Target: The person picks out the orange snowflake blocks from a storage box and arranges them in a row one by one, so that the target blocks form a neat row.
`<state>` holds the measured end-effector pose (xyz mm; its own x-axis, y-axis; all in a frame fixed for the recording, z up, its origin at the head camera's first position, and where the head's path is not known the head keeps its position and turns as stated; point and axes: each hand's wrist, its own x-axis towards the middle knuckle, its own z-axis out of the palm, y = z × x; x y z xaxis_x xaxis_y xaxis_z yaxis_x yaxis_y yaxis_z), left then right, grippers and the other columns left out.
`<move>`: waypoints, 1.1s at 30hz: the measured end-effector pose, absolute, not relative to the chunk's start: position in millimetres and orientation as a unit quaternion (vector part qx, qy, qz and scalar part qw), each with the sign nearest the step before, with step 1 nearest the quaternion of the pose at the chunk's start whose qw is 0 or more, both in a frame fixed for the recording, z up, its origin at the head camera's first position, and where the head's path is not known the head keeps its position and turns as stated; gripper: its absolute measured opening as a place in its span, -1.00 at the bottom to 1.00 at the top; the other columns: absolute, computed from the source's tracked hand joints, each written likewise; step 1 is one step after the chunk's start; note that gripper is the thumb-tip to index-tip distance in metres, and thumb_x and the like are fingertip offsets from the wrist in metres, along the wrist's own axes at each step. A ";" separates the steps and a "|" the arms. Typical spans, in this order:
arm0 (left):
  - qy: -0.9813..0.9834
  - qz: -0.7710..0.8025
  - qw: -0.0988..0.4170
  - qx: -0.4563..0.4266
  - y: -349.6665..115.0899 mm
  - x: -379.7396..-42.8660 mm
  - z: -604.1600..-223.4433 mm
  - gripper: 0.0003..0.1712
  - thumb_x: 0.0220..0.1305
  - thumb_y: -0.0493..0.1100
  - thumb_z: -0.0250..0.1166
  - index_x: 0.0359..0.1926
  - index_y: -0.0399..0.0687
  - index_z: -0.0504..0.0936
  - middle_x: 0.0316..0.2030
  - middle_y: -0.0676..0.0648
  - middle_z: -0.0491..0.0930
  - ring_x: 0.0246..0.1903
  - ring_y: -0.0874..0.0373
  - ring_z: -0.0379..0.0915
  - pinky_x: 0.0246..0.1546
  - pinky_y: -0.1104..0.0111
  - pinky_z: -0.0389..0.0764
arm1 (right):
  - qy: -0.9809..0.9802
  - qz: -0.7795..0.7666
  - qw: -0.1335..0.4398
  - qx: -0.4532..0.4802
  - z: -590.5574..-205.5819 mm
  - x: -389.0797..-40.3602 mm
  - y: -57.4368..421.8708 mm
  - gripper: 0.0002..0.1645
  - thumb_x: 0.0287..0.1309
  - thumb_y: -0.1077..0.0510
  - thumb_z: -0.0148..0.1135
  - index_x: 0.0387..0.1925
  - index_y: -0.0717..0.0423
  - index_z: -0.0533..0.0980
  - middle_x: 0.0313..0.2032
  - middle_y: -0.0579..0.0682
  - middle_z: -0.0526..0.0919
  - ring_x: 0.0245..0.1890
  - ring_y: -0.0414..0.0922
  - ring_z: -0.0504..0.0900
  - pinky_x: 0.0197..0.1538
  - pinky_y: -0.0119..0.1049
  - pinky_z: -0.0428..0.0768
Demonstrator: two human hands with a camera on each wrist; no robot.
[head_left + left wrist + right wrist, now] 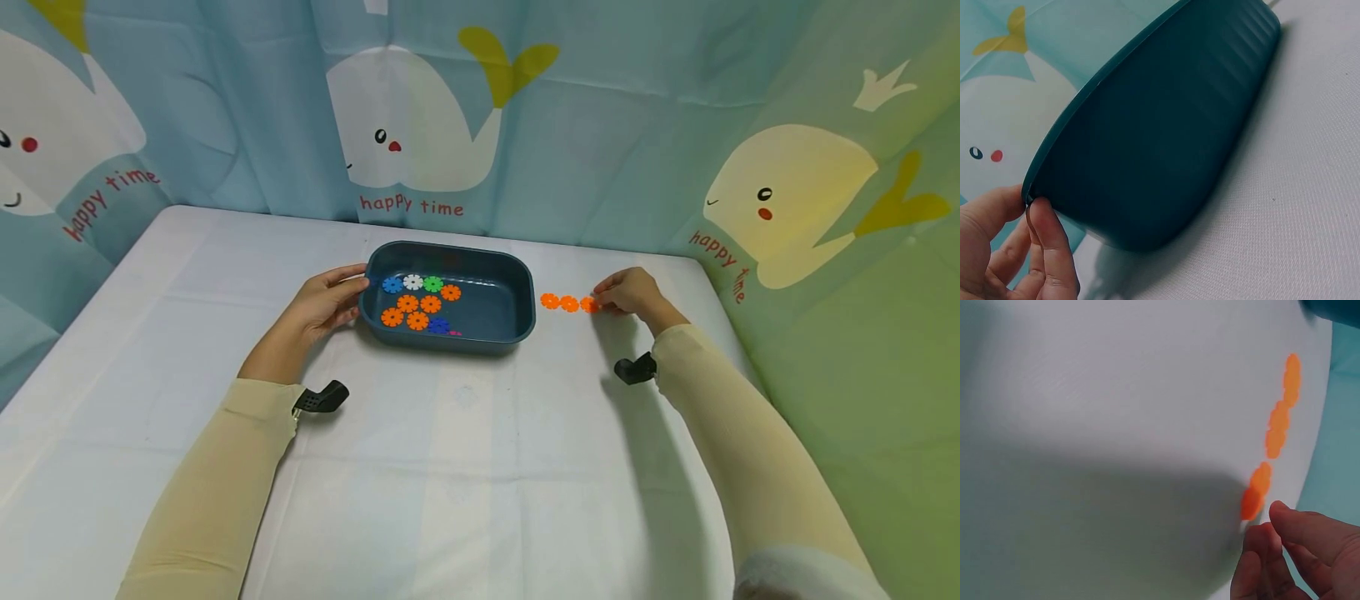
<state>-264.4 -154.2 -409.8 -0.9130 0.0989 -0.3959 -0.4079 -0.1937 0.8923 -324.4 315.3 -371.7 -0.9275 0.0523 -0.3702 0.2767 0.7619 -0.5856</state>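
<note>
Orange discs (570, 304) row beside right hand (632, 292); left hand (318, 307) pinches tray (491, 304)

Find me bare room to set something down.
Bare: the white tablecloth between the beige sleeves in front of the dark blue rectangular tray, and the tray's right end. Crowded: its left half, with multicoloured flower-shaped discs, and right of it, where orange flower-shaped discs lie by the right hand.
</note>
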 end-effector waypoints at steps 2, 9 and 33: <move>0.613 0.761 0.167 -0.126 -154.2 -264.2 -409.3 -0.37 0.36 -0.16 0.28 0.41 0.00 0.36 -0.26 0.08 0.62 -0.47 0.31 0.54 -0.48 0.55 0.62 | 0.925 -0.334 0.162 0.080 -367.6 -323.8 311.6 -0.61 0.23 0.24 0.30 0.02 0.41 0.55 -0.50 -0.13 0.68 -0.48 -0.27 0.61 -0.33 -0.42 0.65; 0.613 0.761 0.167 -0.126 -154.5 -263.7 -408.5 -0.36 0.35 -0.15 0.28 0.42 0.01 0.36 -0.22 0.07 0.62 -0.46 0.32 0.55 -0.45 0.54 0.63 | 0.920 -0.359 0.149 0.057 -349.0 -325.0 283.6 -0.62 0.25 0.22 0.29 0.01 0.40 0.55 -0.45 -0.04 0.69 -0.46 -0.22 0.65 -0.31 -0.46 0.66; 0.614 0.762 0.166 -0.125 -154.1 -263.4 -408.9 -0.37 0.36 -0.15 0.28 0.41 0.00 0.36 -0.25 0.07 0.63 -0.48 0.31 0.54 -0.49 0.56 0.61 | 0.897 -0.401 0.178 -0.043 -325.9 -327.2 162.1 -0.71 0.19 0.20 0.37 -0.08 0.28 0.63 -0.43 0.00 0.66 -0.44 -0.15 0.62 -0.20 -0.34 0.71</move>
<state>-263.4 -154.1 -408.9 -0.9136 0.0989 -0.3945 -0.4065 -0.1916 0.8934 -327.2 162.1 -325.9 -0.9328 -0.2206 -0.2851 0.0655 0.6739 -0.7359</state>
